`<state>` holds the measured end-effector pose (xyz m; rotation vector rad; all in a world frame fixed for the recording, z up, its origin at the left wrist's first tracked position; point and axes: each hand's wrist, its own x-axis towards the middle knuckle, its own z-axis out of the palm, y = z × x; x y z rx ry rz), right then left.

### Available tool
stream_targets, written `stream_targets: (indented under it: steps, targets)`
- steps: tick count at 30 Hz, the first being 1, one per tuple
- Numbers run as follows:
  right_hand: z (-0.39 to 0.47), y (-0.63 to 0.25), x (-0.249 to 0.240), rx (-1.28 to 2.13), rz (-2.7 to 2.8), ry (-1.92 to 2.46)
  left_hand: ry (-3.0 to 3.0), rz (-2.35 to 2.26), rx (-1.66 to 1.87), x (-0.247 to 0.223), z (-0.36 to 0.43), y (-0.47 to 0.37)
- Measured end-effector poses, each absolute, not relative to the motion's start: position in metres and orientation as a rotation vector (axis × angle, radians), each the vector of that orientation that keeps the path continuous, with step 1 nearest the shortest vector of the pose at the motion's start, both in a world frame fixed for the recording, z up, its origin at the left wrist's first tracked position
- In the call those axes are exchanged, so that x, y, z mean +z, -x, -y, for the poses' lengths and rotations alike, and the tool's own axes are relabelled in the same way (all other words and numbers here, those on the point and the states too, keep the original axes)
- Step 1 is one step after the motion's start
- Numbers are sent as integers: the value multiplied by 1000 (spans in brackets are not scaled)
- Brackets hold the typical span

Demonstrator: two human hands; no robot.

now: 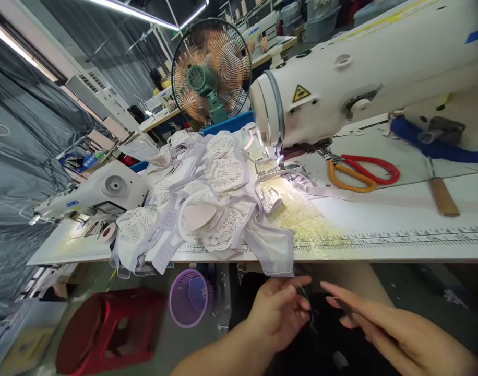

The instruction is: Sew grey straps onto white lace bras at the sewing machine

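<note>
My left hand (276,313) is just below the table's front edge, fingers half curled and thumb near the index finger. A thin dark strand, which looks like thread (312,319), hangs at its fingertips. Facing it, my right hand (383,324) has its fingers stretched out; a dark narrow patch between them is too unclear to name. Above my left hand, the grey-edged wing of a white lace bra (270,245) droops over the edge. More white lace bras (223,175) lie heaped on the table, left of the sewing machine (321,89), whose needle area is lit.
Red-and-orange-handled scissors (352,175) and a wooden-handled tool (442,193) lie on the sewing table (387,209) at right. A second sewing machine (102,190) is at left, a fan (211,70) behind. Below are a purple basket (188,300) and a red stool (109,329).
</note>
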<state>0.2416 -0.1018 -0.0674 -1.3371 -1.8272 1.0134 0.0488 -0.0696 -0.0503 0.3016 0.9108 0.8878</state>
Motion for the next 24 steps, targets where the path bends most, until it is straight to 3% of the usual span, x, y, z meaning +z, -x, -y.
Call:
stream_targets:
  steps: [6,24]
  targets:
    - [85,-241,-54,1025,1871,1317,-209,-969,853,-46,70,-57]
    - [62,-191,-34,63,2538,1150,-158,-968,733,-36,80,-39]
